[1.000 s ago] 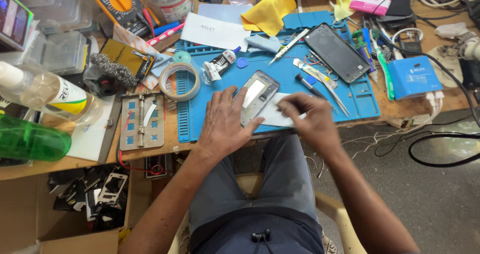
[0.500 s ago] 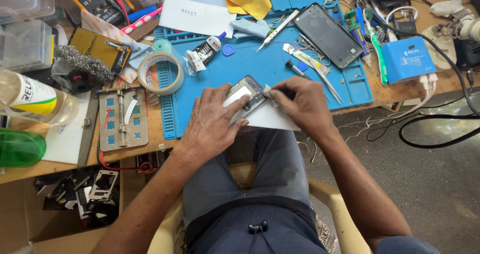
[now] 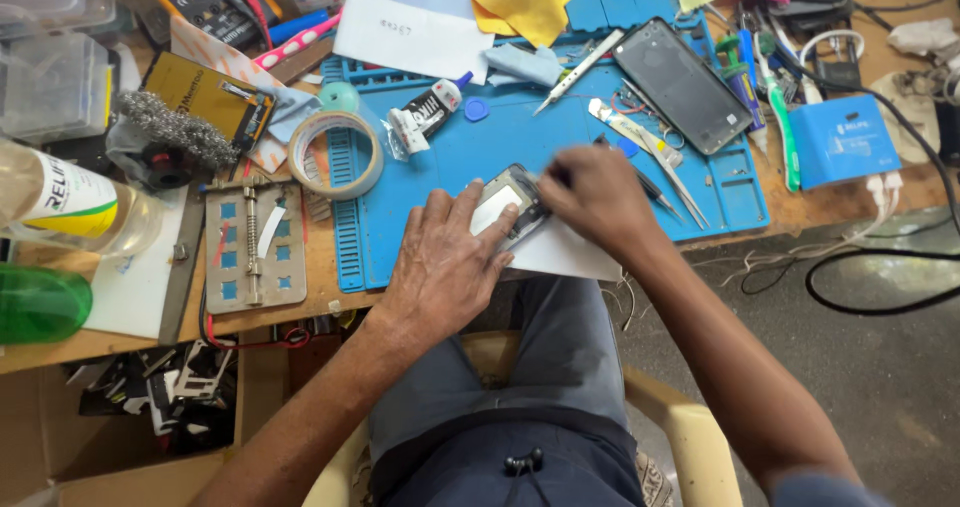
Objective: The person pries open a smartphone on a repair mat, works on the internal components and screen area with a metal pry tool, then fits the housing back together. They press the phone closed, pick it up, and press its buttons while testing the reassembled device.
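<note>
left hand [image 3: 445, 257] flat, pinning phone frame [image 3: 508, 205] on blue mat [image 3: 440, 167] | right hand [image 3: 598, 195] closed at frame's far edge, contents unclear | press evenly so it cannot slide

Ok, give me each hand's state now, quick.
Left hand: open, flat, pressing down the phone part.
Right hand: closed at the phone part's edge; what it grips cannot be told.

Cluttered wooden workbench [image 3: 300, 312], grey concrete floor [image 3: 880, 387] (cables trailing), pale plastic chair [image 3: 690, 437], daylight
</note>
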`<state>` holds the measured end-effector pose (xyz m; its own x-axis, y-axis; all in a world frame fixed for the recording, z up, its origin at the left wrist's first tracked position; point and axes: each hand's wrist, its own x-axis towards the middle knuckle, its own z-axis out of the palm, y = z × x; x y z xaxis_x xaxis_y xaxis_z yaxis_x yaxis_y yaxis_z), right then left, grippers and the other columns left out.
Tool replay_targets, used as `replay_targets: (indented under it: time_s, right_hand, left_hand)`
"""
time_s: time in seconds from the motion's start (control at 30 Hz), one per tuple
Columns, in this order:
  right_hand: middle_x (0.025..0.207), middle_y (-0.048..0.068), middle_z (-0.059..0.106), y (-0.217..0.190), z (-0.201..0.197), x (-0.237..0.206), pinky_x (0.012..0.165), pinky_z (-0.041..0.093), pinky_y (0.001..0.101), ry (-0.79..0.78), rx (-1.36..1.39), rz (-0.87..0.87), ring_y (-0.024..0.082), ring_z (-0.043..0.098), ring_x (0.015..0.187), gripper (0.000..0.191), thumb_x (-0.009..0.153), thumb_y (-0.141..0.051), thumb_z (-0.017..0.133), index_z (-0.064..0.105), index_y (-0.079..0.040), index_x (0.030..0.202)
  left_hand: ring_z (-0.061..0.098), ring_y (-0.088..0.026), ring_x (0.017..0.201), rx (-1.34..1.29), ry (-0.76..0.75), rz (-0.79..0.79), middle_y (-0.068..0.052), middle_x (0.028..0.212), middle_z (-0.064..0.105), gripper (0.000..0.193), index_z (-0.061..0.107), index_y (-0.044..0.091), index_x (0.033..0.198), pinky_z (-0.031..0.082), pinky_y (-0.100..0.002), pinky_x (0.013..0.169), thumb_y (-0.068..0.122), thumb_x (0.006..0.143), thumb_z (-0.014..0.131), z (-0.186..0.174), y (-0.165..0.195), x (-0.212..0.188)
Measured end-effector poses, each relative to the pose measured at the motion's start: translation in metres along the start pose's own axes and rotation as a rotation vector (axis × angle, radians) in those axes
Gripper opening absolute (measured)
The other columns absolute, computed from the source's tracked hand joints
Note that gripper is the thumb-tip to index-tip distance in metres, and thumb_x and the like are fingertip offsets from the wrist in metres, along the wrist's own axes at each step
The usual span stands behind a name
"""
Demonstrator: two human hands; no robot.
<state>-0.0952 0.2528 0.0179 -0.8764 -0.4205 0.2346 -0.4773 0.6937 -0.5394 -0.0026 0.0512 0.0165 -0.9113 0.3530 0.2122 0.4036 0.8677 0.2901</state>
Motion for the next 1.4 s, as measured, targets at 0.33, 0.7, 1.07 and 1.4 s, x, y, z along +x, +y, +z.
replay_targets:
  time_s: [0.33,0.7,1.07,1.4]
  right_hand:
    - [0.081,0.020,0.072,0.016,0.003,0.011,0.070,0.055,0.0423,-0.115,-0.095,-0.016,0.035,0.070,0.073,0.020,0.082,-0.019,0.075,0.075,0.001,0.085]
    - [0.075,0.017,0.072,0.001,-0.009,0.029,0.065,0.054,0.0398,-0.246,-0.002,0.121,0.028,0.069,0.066,0.023,0.081,-0.023,0.074,0.072,0.000,0.084]
    - [0.079,0.015,0.073,0.020,-0.002,0.039,0.068,0.056,0.0377,-0.281,0.003,-0.006,0.027,0.072,0.069,0.016,0.083,-0.016,0.072,0.073,-0.001,0.089]
    - [0.086,0.015,0.071,0.010,-0.008,0.024,0.068,0.057,0.0399,-0.291,0.006,-0.296,0.032,0.071,0.075,0.011,0.084,-0.010,0.073,0.073,-0.001,0.089]
  left_hand:
    - [0.051,-0.036,0.107,-0.016,0.031,-0.016,-0.021,0.139,0.053,0.048,0.065,0.015,0.135,0.044,-0.049,0.087,0.030,0.089,0.069,0.002,0.000,-0.001]
    - [0.051,-0.035,0.106,0.022,0.043,0.026,-0.019,0.137,0.053,0.050,0.066,0.016,0.135,0.044,-0.050,0.087,0.031,0.087,0.070,0.002,-0.005,0.001]
    - [0.052,-0.038,0.122,-0.048,-0.053,0.117,-0.021,0.149,0.048,0.048,0.064,0.018,0.136,0.044,-0.051,0.099,0.022,0.089,0.068,-0.011,-0.020,0.003]
    - [0.046,-0.032,0.143,-0.066,0.014,0.320,-0.016,0.153,0.051,0.057,0.062,0.008,0.137,0.037,-0.044,0.118,0.000,0.082,0.061,0.001,-0.046,-0.013]
